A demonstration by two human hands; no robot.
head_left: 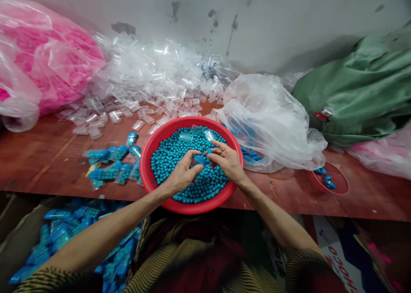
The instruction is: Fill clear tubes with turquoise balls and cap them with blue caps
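Observation:
A red basin point(145, 164) full of small blue balls point(167, 167) stands on the table in front of me. Over it, my left hand point(184, 171) is closed around a small clear container with a blue part point(200, 160) showing at its end. My right hand point(226, 158) pinches a small blue cap point(209, 151) between thumb and fingers, close beside the container. A few clear empty containers point(186, 137) lie on the balls. Left of the basin is a group of filled containers with blue caps point(123, 173).
Clear containers point(154, 70) are heaped against the wall. Bags surround the work: a pink-filled bag point(61, 57), a white plastic bag point(269, 117) with blue pieces, a green sack point(356, 92). A red basket point(340, 184) sits right. Below, a box holds filled containers point(64, 237).

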